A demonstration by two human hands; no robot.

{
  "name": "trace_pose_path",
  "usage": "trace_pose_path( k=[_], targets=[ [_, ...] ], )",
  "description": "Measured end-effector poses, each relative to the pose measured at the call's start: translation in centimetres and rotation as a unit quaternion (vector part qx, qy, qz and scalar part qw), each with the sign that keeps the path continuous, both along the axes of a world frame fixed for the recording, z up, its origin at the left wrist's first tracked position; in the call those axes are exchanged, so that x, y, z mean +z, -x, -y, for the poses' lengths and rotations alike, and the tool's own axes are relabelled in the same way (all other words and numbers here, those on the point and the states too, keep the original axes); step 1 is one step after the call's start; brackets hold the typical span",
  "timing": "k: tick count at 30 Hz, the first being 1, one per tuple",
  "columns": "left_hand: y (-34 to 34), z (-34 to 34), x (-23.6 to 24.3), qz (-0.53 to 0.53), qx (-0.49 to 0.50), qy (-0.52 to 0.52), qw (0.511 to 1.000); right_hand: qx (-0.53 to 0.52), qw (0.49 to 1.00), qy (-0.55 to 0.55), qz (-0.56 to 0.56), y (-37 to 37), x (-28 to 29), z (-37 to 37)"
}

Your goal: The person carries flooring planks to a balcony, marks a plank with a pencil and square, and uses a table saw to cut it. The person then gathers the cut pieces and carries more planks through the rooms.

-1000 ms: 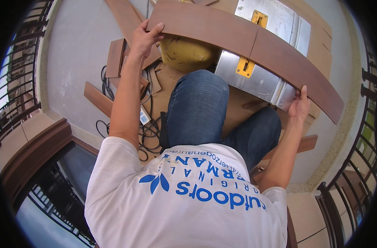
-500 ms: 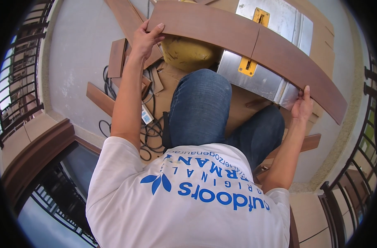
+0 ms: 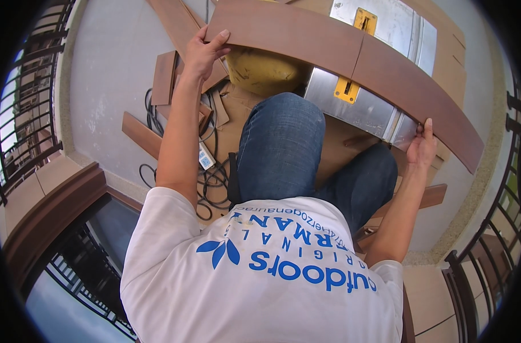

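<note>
We are gripping the left end of a long brown plank (image 3: 306, 37) with our left hand (image 3: 204, 54), its thumb lying on top. Our right hand (image 3: 422, 150) is touching the plank's near edge toward the right end; we cannot tell whether its fingers are closing around it. The plank is lying across a metal table (image 3: 369, 108), a thin dark line crossing it near two yellow plates (image 3: 347, 90). Shorter brown boards (image 3: 165, 78) are lying to our left.

A long, reddish-brown plank (image 3: 337, 48) is held across a metal tabletop (image 3: 375, 110), both ends overhanging. It is crossed near its middle by a thin dark line.
</note>
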State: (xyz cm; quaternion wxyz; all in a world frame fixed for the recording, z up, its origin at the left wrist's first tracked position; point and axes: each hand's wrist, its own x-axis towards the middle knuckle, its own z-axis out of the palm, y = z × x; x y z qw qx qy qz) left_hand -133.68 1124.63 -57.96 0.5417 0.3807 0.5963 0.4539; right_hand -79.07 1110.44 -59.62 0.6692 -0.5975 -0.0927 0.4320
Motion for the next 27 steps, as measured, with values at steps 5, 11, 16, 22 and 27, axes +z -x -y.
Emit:
trace_pose_path(
  k=[5,11,16,22,27],
  targets=[
    [0.05,-0.04,-0.13,0.004,0.0,-0.003,1.0,-0.003,1.0,0.005,0.003,-0.09,0.0,0.0],
    [0.01,0.11,0.01,0.001,-0.001,-0.003,1.0,-0.008,1.0,0.007,-0.005,0.11,0.27,0.06],
    [0.12,0.03,-0.27,0.004,-0.003,-0.002,1.0,-0.001,1.0,-0.003,-0.009,-0.17,0.05,0.2],
    [-0.18,0.31,0.38,0.0,0.005,0.003,1.0,-0.007,1.0,0.003,-0.007,0.05,0.16,0.22],
    [-0.02,0.34,0.08,0.002,0.006,0.0,1.0,0.0,1.0,-0.003,-0.009,0.13,0.35,0.33]
  ],
)
